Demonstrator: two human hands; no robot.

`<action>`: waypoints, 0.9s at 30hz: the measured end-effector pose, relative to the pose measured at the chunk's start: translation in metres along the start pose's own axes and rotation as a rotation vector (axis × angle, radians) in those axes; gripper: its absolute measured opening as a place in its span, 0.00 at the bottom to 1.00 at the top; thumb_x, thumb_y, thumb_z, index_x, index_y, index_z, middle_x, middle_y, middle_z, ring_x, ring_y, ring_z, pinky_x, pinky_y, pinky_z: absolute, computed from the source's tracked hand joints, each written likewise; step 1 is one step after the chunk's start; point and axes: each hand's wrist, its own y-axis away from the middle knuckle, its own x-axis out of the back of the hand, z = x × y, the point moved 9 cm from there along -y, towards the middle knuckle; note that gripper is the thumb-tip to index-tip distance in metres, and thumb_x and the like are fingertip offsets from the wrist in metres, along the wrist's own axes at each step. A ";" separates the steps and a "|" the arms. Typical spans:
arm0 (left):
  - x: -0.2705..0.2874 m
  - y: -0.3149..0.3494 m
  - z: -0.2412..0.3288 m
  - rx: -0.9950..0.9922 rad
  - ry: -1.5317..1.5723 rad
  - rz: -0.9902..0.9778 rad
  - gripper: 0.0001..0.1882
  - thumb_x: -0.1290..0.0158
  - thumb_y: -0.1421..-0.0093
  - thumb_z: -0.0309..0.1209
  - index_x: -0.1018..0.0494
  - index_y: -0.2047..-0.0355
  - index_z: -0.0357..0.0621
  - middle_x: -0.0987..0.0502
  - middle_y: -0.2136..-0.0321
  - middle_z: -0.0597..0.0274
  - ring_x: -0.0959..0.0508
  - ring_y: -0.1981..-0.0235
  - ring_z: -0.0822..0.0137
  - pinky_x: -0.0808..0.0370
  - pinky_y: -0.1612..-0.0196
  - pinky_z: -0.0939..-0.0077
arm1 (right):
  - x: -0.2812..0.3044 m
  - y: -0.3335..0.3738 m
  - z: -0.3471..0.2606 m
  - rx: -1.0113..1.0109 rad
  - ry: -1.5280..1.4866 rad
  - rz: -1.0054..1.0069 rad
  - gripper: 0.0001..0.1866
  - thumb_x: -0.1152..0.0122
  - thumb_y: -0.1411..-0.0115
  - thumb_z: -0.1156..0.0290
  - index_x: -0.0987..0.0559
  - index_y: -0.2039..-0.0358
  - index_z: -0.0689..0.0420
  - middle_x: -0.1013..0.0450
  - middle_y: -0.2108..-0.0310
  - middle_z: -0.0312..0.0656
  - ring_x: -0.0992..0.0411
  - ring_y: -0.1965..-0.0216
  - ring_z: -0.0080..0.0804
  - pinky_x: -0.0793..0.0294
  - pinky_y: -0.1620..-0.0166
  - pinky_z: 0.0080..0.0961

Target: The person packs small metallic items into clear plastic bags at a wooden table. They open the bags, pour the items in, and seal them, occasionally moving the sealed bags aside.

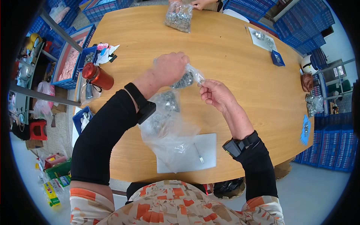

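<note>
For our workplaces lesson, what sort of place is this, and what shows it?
Probably a small-parts workshop or packing room: stacked blue crates, a clear bag of small metallic-looking pieces at the far edge, and a large wood-toned table.

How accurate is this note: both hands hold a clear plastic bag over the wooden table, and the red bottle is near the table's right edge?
One detail is wrong: the head view shows the red bottle near the table's left edge. The rest stands: the left hand and right hand hold a clear plastic bag over the wooden table.
</note>
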 end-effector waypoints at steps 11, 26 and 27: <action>-0.020 -0.005 0.005 -0.045 0.254 -0.018 0.12 0.51 0.38 0.33 0.26 0.61 0.36 0.22 0.66 0.46 0.23 0.57 0.46 0.27 0.55 0.53 | -0.087 0.092 -0.094 1.382 1.551 0.541 0.32 0.36 0.46 0.75 0.32 0.40 0.52 0.31 0.47 0.44 0.28 0.59 0.43 0.26 0.55 0.34; -0.041 -0.017 -0.004 0.119 0.337 0.222 0.16 0.48 0.42 0.38 0.22 0.63 0.37 0.26 0.62 0.44 0.27 0.57 0.44 0.28 0.53 0.55 | -0.046 0.022 -0.125 0.997 1.198 0.520 0.05 0.45 0.37 0.71 0.25 0.66 0.58 0.26 0.67 0.51 0.27 0.64 0.54 0.27 0.60 0.44; -0.047 -0.017 -0.001 0.116 0.352 0.242 0.16 0.48 0.42 0.37 0.22 0.62 0.37 0.26 0.62 0.45 0.27 0.57 0.44 0.28 0.53 0.54 | -0.041 0.018 -0.120 0.941 1.180 0.516 0.05 0.46 0.37 0.71 0.25 0.66 0.58 0.26 0.67 0.52 0.27 0.64 0.54 0.27 0.60 0.45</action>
